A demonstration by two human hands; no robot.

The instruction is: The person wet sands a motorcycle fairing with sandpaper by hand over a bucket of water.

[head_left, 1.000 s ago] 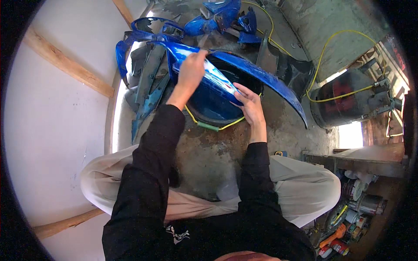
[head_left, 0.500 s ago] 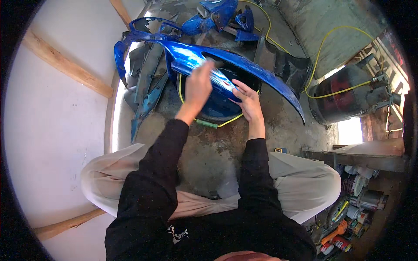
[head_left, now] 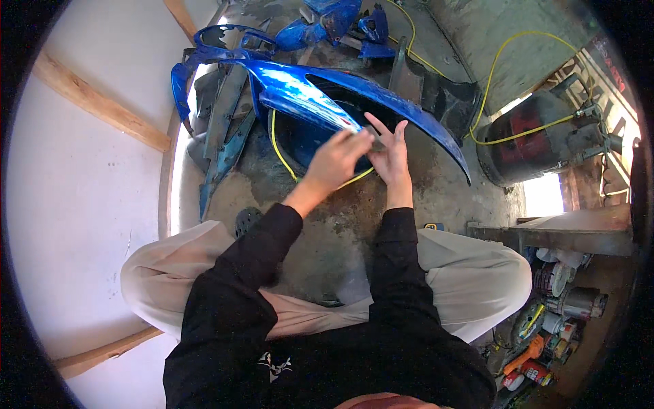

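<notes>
A glossy blue motorcycle body panel (head_left: 296, 92) with a long curved arm stretches across a dark round tub (head_left: 289, 140). My left hand (head_left: 334, 162) is closed at the panel's lower pointed end, its fingers bent together and slightly blurred. Something small and greyish shows at those fingertips, too unclear to name. Just beside it, my right hand (head_left: 391, 160) has its fingers and thumb spread near the same end. Nothing shows gripped in the right hand, and the left hand's fingers partly cover the panel's tip.
More blue body panels (head_left: 327, 24) lie beyond the tub, with dark panels (head_left: 228, 136) to the left. A yellow hose (head_left: 507, 141) runs to a dark red and black tank (head_left: 514, 146) at right. A wooden bench (head_left: 565, 235) and several cans (head_left: 575, 303) stand lower right.
My left hand has slid down and right along the panel to its pointed end. The right hand's fingers have spread from their hold on that end.
</notes>
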